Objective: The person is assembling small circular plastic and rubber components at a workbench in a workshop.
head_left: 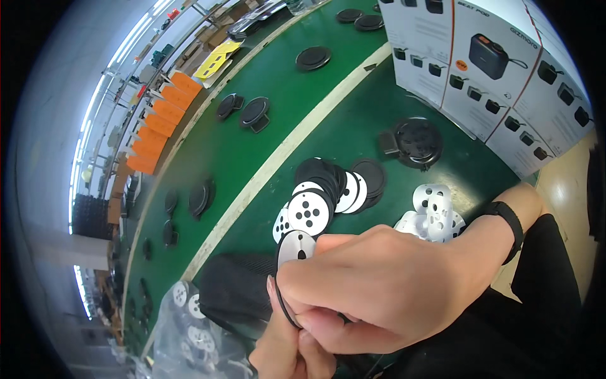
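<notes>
Close to me, both hands meet at a round disc [291, 249] with a white face, dark holes and a black rim. My left hand [284, 352] grips its lower edge from below, its fingers closed and partly hidden. My right hand [385, 284] is closed over the disc's near side, thumb and fingers pinched at the rim, covering much of the disc. Just beyond lies an overlapping pile of similar discs, a white one with dark holes [308, 214] on top. Black discs [369, 178] rest beside it. Loose white perforated sheets [437, 211] lie near my right wrist.
A black round part with a side tab [418, 142] sits on the green table. White printed boxes [486, 63] stand at far right. Left of a pale strip [278, 158], more black round parts [254, 114] lie scattered. A clear bag [196, 338] holds white discs; orange bins [165, 110] stand beyond.
</notes>
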`<state>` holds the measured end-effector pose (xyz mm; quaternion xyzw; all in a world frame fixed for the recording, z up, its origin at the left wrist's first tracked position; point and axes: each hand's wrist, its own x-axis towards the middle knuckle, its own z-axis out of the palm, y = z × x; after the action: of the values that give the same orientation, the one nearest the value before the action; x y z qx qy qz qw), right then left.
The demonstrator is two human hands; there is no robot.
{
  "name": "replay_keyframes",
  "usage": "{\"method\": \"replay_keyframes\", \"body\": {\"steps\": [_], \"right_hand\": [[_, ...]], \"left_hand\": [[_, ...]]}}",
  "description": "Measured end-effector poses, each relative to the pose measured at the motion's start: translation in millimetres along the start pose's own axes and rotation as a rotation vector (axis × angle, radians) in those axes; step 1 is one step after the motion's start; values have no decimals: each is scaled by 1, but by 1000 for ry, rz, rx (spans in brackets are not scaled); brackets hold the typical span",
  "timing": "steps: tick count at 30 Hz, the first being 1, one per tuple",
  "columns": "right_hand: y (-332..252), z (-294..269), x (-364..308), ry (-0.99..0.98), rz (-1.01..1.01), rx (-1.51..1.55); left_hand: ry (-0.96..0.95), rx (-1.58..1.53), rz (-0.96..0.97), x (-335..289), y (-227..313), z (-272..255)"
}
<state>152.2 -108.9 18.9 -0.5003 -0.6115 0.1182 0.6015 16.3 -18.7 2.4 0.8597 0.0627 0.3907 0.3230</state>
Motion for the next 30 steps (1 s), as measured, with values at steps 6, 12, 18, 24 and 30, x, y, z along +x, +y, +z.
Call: {"method": "replay_keyframes", "body": {"steps": [6,12,18,24,30], "right_hand": [[-14,-11,1,-52,172,0],[-17,-11,1,-22,110,110],[-17,-16,1,-108,209,242],[-18,-17,-2,-105,204,173],[-11,-5,-4,74,24,-30]], "left_hand": [[-12,38,57,3,-3,-6],[-35,27,69,-1,1,-8],[-35,19,46,-4,0,-6],[-23,9,21,-9,0,1],[9,7,5,-13,-1,6]]}}
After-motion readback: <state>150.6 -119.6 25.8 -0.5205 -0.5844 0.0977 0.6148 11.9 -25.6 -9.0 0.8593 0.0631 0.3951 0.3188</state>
